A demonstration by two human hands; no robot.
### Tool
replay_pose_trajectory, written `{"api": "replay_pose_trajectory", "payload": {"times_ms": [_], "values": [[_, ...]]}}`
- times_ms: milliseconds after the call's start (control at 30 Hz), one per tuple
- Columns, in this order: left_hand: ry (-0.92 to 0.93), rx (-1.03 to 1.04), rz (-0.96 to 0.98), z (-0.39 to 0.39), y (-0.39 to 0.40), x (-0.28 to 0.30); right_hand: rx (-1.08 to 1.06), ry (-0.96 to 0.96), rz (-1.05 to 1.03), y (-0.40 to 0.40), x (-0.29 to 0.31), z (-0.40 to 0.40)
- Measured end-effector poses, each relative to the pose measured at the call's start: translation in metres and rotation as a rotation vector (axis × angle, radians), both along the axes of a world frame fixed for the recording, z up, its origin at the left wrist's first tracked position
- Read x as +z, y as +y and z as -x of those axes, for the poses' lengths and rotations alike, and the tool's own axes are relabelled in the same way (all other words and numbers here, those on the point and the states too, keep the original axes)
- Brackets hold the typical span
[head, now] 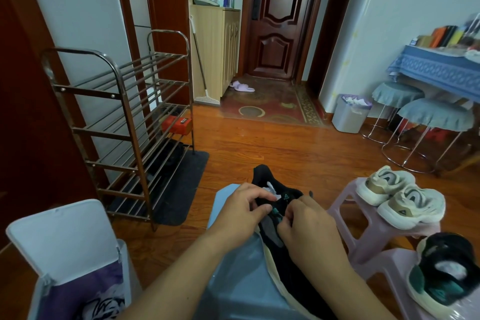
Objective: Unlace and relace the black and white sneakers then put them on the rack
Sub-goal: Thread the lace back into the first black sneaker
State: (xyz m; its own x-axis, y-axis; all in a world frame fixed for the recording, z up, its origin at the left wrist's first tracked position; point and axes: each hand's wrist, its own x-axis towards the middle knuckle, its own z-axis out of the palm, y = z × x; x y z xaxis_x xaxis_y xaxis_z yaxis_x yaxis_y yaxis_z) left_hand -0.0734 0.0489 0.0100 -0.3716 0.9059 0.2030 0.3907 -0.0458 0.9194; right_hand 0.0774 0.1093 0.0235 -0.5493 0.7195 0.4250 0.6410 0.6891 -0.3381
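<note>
A black sneaker [270, 184] with a cream sole and a teal logo on its tongue lies on a pale blue stool [233, 280] in front of me. My left hand [244, 213] pinches the shoe near the tongue. My right hand [309, 226] pinches the lace area just beside it. The lace itself is hidden under my fingers. The matching black sneaker [441, 275] sits on a pink stool [384, 265] at the lower right. A metal shoe rack [122, 117] stands at the left against the wall.
A pair of cream sneakers [400, 196] rests on a second pink stool [363, 218]. A white lidded bin [65, 241] stands open at the lower left. Two round stools [433, 114], a grey waste bin [350, 113] and a blue-clothed table [436, 67] line the right wall. A dark mat [179, 187] lies under the rack.
</note>
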Motion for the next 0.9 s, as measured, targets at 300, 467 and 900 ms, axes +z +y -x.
{"api": "replay_pose_trajectory", "payload": {"times_ms": [300,467,900], "values": [[-0.014,0.017,0.004,-0.002,0.0,0.0,0.0,0.114,0.183,-0.002,0.001,0.001],[-0.014,0.044,0.016,-0.004,0.002,0.0,-0.044,0.229,0.143,-0.01,-0.006,0.006],[-0.005,0.043,0.011,-0.003,0.0,-0.002,-0.075,0.338,0.163,-0.015,-0.015,0.009]]}}
